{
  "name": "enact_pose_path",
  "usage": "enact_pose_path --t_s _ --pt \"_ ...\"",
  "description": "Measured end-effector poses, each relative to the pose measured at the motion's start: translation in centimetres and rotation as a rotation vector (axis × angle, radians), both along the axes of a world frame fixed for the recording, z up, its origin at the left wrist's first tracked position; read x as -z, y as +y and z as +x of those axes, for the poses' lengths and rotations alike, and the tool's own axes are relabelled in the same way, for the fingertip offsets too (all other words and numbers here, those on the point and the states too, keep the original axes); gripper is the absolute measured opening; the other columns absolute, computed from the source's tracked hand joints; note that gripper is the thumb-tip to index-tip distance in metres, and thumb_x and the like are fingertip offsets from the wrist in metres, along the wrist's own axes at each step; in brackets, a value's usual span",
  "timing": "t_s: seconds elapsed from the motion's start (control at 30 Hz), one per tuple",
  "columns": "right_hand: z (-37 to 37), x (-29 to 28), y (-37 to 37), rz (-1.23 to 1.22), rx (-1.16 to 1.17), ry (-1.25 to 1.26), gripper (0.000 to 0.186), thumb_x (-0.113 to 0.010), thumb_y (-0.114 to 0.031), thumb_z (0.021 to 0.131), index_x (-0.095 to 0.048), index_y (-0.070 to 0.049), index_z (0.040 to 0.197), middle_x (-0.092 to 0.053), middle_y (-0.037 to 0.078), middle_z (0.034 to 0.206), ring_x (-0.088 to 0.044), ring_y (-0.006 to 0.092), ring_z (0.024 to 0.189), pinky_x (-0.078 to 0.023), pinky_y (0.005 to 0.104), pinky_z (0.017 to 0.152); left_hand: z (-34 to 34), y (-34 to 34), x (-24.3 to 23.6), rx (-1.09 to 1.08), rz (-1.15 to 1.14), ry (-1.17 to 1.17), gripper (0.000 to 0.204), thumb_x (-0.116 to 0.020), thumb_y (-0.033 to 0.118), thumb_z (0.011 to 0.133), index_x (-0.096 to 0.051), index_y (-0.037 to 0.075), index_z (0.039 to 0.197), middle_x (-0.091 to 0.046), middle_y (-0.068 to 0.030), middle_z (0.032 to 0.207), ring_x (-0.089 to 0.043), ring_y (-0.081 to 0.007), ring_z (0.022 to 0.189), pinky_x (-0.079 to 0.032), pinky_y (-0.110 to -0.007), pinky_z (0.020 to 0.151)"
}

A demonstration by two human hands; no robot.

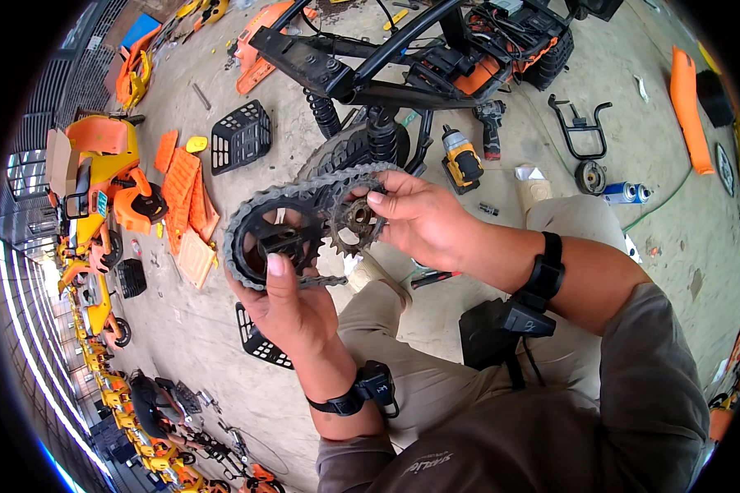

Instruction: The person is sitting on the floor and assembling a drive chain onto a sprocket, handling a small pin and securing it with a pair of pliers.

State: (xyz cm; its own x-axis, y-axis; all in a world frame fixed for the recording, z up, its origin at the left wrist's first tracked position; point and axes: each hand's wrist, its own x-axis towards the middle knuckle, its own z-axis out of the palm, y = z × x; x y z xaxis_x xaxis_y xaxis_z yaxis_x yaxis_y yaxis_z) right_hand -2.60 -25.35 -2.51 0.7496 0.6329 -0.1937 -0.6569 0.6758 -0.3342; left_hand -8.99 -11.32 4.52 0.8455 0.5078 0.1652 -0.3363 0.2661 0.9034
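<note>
Up in front of me, my left hand (294,308) grips a large black chain sprocket (302,223), thumb laid over its face. A grey drive chain (265,197) wraps around its outer edge and runs across to a smaller toothed sprocket (346,236). My right hand (423,215) pinches that small sprocket and the chain near it between thumb and fingers. The two sprockets are side by side, close together, the small one on the right. One chain length hangs below the large sprocket by my left hand. The fingers behind the parts are partly hidden.
Ahead stands a stripped black vehicle frame (345,74) with shock absorbers and a wheel. A yellow cordless impact wrench (462,160), another power tool (490,130), a black bracket (580,127) and spray cans (625,194) lie right. Orange panels (182,193) and a black basket (241,137) lie left.
</note>
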Motion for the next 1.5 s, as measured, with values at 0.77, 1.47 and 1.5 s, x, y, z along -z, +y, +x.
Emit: enact_pose_path --t_s 0.77,1.47,1.5 --pt "0.6 -2.4 -1.0 -0.004 0.121 -0.084 0.021 -0.052 -0.009 0.096 -0.061 0.003 0.112 -0.064 0.009 0.109 -0.059 0.0175 0.098 -0.048 0.0329 0.090 -0.5 0.0 0.3 0.017 -0.012 -0.041 0.054 -0.064 0.021 0.090 -0.039 0.011 0.137 -0.050 -0.0116 0.134 -0.054 -0.0289 0.119 -0.046 -0.054 0.096" --pt "0.0 -2.9 -1.3 -0.005 0.152 -0.074 0.022 -0.050 -0.011 0.098 -0.061 0.001 0.113 -0.065 0.008 0.105 -0.060 0.0169 0.098 -0.047 0.0326 0.087 0.2 -1.8 0.1 -0.059 -0.149 -0.029 0.056 -0.072 0.017 0.083 -0.043 0.010 0.131 -0.055 -0.0112 0.125 -0.058 -0.0284 0.111 -0.051 -0.047 0.092" --pt "-0.1 -2.8 -1.2 -0.006 0.158 -0.066 0.021 -0.050 -0.011 0.098 -0.061 0.000 0.113 -0.065 0.008 0.105 -0.060 0.0167 0.099 -0.046 0.0326 0.088 0.2 -1.8 0.2 -0.055 -0.140 -0.032 0.056 -0.072 0.017 0.083 -0.043 0.010 0.131 -0.055 -0.0111 0.124 -0.058 -0.0282 0.111 -0.051 -0.047 0.092"
